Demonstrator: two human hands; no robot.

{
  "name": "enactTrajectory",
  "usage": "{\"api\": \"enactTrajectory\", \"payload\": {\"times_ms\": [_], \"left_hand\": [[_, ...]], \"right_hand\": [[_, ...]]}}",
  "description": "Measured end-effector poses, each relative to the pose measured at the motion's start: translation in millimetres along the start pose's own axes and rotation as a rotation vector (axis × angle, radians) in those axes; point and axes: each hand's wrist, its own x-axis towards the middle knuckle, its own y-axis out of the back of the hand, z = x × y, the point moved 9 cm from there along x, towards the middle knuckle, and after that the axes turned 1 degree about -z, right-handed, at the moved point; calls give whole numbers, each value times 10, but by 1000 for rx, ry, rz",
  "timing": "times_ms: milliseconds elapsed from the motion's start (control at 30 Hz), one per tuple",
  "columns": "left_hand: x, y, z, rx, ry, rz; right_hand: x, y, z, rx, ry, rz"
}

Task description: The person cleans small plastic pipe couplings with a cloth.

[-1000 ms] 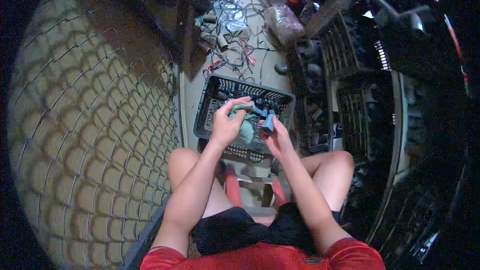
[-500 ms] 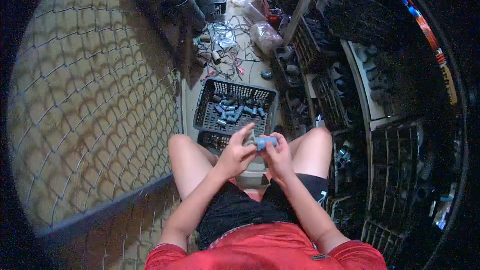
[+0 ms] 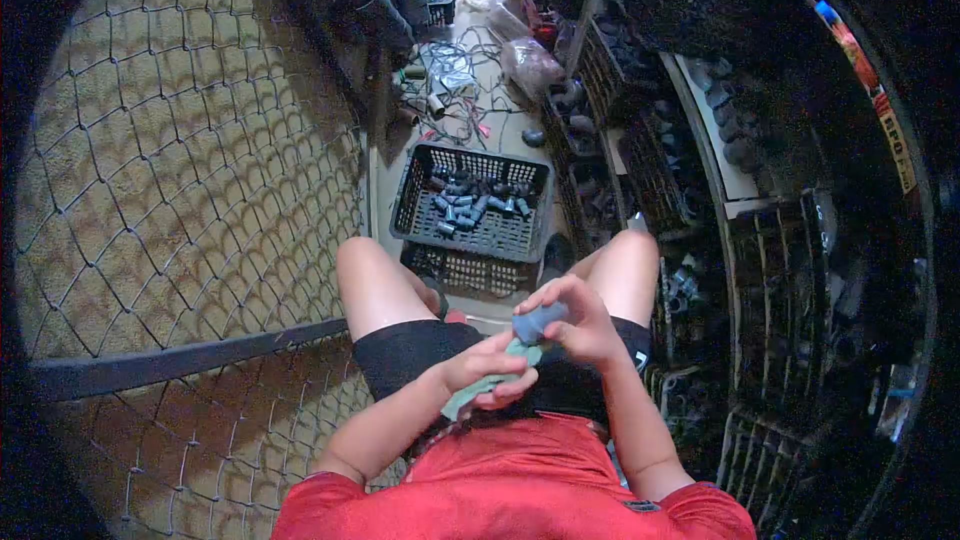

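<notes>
In my right hand [image 3: 588, 328] is a blue-grey plastic pipe fitting [image 3: 536, 324], gripped between thumb and fingers above my lap. My left hand [image 3: 482, 372] is closed on a pale green cloth [image 3: 468, 396], part of which hangs below the palm. The cloth's upper end touches the lower side of the fitting. Beyond my knees stands a black plastic crate [image 3: 468, 244] with several similar grey fittings [image 3: 462, 212] lying loose inside.
Under the crate is a second black crate [image 3: 470, 273]. A chain-link fence [image 3: 180, 200] runs along my left. Racks of dark crates [image 3: 780, 280] holding fittings line the right. Farther off, cables [image 3: 468, 90] and plastic bags [image 3: 530, 65] lie on the floor.
Both hands have drawn back toward my body with the fitting and the cloth. The fitting is now tilted, and more of the green cloth shows under my left hand.
</notes>
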Motion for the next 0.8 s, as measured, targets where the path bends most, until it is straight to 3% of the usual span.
{"api": "enactTrajectory", "payload": {"times_ms": [33,67,100,167,200,267,300,333,400,433,500,533,567,600,733,767,800], "left_hand": [[-2,-60,-22,36,11,-6],[7,64,-8,387,16,145],[47,88,-15,391,20,142],[22,-148,405,1660,-448,285],[44,-22,368,1918,-230,363],[53,96,437,2018,-119,471],[49,137,449,2045,-93,486],[45,156,418,2042,-89,488],[68,146,334,1732,-222,386],[38,-50,381,1476,-560,310],[-9,310,-137,556,38,244],[-66,299,-151,554,36,247],[-82,59,-263,-10,53,-14],[-146,-205,-235,-574,65,-276],[-161,-376,-106,-348,-6,-186],[-171,-242,-49,21,-60,-10],[-223,-142,68,388,-112,168]], "right_hand": [[-26,20,13,50,-37,34],[-47,74,-18,-12,9,114],[-67,95,-47,-13,14,119],[-146,208,-22,-400,-161,210],[-141,197,-56,-398,-162,211],[-140,253,56,-703,-439,200],[-128,242,51,-701,-439,198],[-135,228,78,-684,-470,184],[-147,191,57,-668,-499,168],[-112,110,-75,-612,-382,146],[-94,69,-119,-551,-267,117],[-55,-16,-182,-472,-61,25],[-76,-87,-286,-388,142,-65],[-110,-84,-235,-305,125,-123],[-117,45,-96,-3,106,0],[-125,34,-25,-8,108,0],[-142,144,81,164,90,133]]}}
